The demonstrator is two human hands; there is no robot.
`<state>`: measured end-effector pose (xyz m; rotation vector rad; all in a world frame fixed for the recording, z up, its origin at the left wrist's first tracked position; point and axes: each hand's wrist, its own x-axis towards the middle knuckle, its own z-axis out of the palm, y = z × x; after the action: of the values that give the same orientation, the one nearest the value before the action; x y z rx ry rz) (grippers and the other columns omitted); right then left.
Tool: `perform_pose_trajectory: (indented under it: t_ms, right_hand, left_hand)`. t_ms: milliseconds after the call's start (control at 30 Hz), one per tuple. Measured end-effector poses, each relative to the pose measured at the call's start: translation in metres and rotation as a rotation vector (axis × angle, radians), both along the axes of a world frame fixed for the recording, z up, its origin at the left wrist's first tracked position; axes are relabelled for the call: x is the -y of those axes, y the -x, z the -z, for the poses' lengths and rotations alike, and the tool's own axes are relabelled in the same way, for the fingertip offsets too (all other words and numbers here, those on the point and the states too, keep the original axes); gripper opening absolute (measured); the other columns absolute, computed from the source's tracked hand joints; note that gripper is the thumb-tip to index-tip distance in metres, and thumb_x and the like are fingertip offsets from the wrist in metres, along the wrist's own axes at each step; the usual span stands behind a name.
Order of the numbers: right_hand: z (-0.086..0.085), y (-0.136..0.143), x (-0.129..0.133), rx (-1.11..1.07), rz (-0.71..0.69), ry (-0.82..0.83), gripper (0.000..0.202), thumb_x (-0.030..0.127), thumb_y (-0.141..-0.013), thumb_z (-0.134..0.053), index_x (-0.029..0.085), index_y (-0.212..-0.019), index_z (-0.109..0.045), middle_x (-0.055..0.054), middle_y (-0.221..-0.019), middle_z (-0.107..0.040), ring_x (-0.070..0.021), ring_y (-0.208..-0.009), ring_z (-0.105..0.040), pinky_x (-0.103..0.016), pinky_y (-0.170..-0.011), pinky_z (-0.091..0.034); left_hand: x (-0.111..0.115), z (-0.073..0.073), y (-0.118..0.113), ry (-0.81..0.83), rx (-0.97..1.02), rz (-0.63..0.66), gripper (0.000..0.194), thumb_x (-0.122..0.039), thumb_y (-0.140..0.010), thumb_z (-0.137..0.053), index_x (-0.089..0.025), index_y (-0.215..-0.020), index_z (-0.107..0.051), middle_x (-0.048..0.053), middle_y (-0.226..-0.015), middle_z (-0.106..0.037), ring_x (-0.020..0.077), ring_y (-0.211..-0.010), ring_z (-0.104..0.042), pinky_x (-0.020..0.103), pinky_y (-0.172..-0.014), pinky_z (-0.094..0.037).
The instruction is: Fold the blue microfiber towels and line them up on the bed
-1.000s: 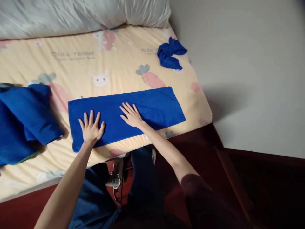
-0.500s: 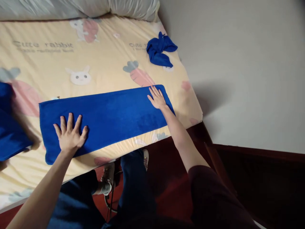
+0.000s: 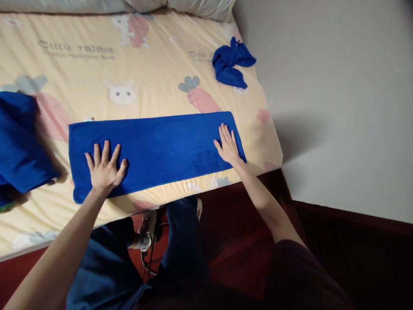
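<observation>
A long blue cloth (image 3: 161, 148) lies flat and smooth along the near edge of the bed (image 3: 155, 94). On its left part my left hand (image 3: 106, 170) rests palm down with the fingers spread wide. My right hand (image 3: 227, 144) lies flat on the cloth near its right end, fingers stretched out and closer together. Neither hand grips the fabric. A crumpled, knotted-looking blue cloth (image 3: 229, 71) sits toward the bed's far right corner.
More blue fabric (image 3: 24, 142) is piled at the left. Grey bedding (image 3: 200, 7) runs along the far side. A grey wall (image 3: 342, 94) stands at the right, and a cable (image 3: 149, 258) hangs by the shoes below.
The view has shifted, so the bed and cloths appear farther right. On the cloth, my right hand has slid toward the near edge. My left hand stays spread on it.
</observation>
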<state>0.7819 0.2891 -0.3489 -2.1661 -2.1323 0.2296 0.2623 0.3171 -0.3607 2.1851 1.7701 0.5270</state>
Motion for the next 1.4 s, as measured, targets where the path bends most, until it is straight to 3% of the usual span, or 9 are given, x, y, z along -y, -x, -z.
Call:
perform_pose_trajectory:
  t_ms: [167,367,467,533,633,767,867,1067,1400]
  right_hand:
    - [0.010,-0.039,0.100,0.019,0.155,0.090,0.072,0.047,-0.113,-0.023,0.015,-0.177,-0.011,-0.009,-0.184,-0.012,-0.0243,-0.172,-0.010,-0.053,-0.141,-0.010]
    - [-0.002,-0.055,0.105,0.017,0.223,0.148,0.076,0.048,-0.112,-0.023,0.006,-0.175,-0.015,-0.013,-0.184,-0.012,-0.0257,-0.172,-0.008,-0.055,-0.140,-0.005]
    - [-0.017,-0.023,0.105,-0.054,0.324,0.053,0.075,0.048,-0.109,-0.031,0.004,-0.170,-0.034,-0.018,-0.180,-0.025,-0.0322,-0.171,-0.016,-0.061,-0.138,-0.012]
    - [-0.023,0.017,0.115,-0.210,0.420,-0.124,0.069,0.047,-0.108,-0.035,0.006,-0.160,-0.053,-0.022,-0.171,-0.045,-0.0341,-0.164,-0.036,-0.060,-0.133,-0.030]
    - [-0.020,0.103,0.143,-0.722,0.570,-0.280,0.056,0.052,-0.102,-0.049,0.013,-0.133,-0.074,-0.022,-0.132,-0.076,-0.0321,-0.121,-0.073,-0.048,-0.104,-0.061]
    - [-0.010,0.222,0.173,-1.466,0.799,-0.114,0.041,0.051,-0.084,-0.076,0.014,-0.102,-0.076,-0.014,-0.099,-0.083,-0.0208,-0.072,-0.075,-0.031,-0.063,-0.062]
    - [-0.009,0.273,0.176,-1.724,0.914,-0.064,0.035,0.043,-0.077,-0.084,0.015,-0.094,-0.073,-0.010,-0.096,-0.083,-0.0157,-0.065,-0.073,-0.026,-0.059,-0.060]
    - [-0.011,0.291,0.171,-1.837,1.015,-0.138,0.027,0.034,-0.078,-0.086,0.014,-0.091,-0.071,-0.006,-0.084,-0.081,-0.0132,-0.060,-0.072,-0.024,-0.061,-0.062]
    - [-0.008,0.291,0.143,-1.750,1.032,-0.049,0.031,0.042,-0.085,-0.082,0.016,-0.077,-0.068,-0.003,-0.063,-0.076,-0.0094,-0.040,-0.058,-0.018,-0.041,-0.047]
  left_hand:
    - [0.048,-0.005,0.022,-0.011,-0.050,-0.085,0.071,-0.057,-0.108,-0.035,-0.023,-0.170,-0.040,0.005,-0.183,-0.018,0.0389,-0.169,-0.013,0.064,-0.138,-0.004]
    - [0.098,-0.016,0.047,0.048,-0.080,-0.173,0.076,-0.052,-0.107,-0.032,-0.011,-0.170,-0.037,0.016,-0.182,-0.017,0.0343,-0.170,-0.012,0.056,-0.139,-0.008]
    - [0.108,-0.019,0.055,0.070,-0.066,-0.194,0.078,-0.049,-0.105,-0.033,-0.006,-0.170,-0.035,0.020,-0.181,-0.017,0.0353,-0.170,-0.011,0.058,-0.138,-0.009]
    - [0.116,-0.020,0.059,0.069,-0.074,-0.220,0.079,-0.047,-0.104,-0.034,-0.003,-0.169,-0.034,0.023,-0.181,-0.017,0.0365,-0.170,-0.012,0.060,-0.137,-0.010]
    - [0.126,-0.022,0.056,0.039,-0.099,-0.217,0.075,-0.041,-0.102,-0.039,-0.005,-0.167,-0.039,0.024,-0.179,-0.021,0.0379,-0.170,-0.013,0.065,-0.136,-0.011]
    - [0.126,-0.033,0.016,0.049,-0.157,0.142,0.056,-0.027,-0.099,-0.046,-0.019,-0.153,-0.060,0.018,-0.168,-0.048,0.0348,-0.161,-0.038,0.058,-0.130,-0.033]
    - [0.116,-0.042,-0.039,0.113,-0.263,0.452,0.047,-0.022,-0.100,-0.049,-0.020,-0.143,-0.067,0.019,-0.150,-0.063,0.0334,-0.139,-0.058,0.049,-0.114,-0.048]
    - [0.101,-0.051,-0.112,0.112,-0.397,0.603,0.033,-0.011,-0.100,-0.050,-0.017,-0.124,-0.072,0.017,-0.127,-0.070,0.0294,-0.123,-0.063,0.039,-0.099,-0.053]
    - [0.102,-0.052,-0.111,0.223,-0.339,0.601,0.028,-0.012,-0.100,-0.054,-0.012,-0.113,-0.079,0.020,-0.121,-0.073,0.0285,-0.119,-0.068,0.033,-0.088,-0.057]
